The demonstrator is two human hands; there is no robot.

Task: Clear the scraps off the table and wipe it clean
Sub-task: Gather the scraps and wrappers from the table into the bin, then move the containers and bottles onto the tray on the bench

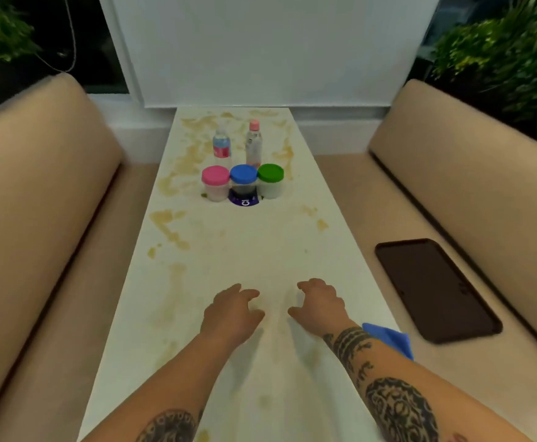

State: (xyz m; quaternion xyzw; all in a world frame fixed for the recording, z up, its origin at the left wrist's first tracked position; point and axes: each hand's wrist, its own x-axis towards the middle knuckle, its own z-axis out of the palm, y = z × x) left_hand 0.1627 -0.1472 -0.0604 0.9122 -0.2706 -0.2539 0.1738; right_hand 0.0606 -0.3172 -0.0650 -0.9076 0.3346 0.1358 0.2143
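I see both hands over the near end of the desk [229, 250], and I place everything by it. My left hand [230, 312] and right hand [319, 306] hover side by side, fingers loosely curled and spread, holding nothing. A blue cloth [390, 339] lies at the desk's right edge, just behind my right forearm. Off the desk's right side, a dark phone [436, 290] rests on the beige bench seat [516, 362]. Yellowish smears [168, 226] mark the desk's left side and its far end. Midway along the desk stand three jars, lidded pink [215, 183], blue [243, 183] and green [270, 181]. Just beyond them stand two bottles [253, 143].
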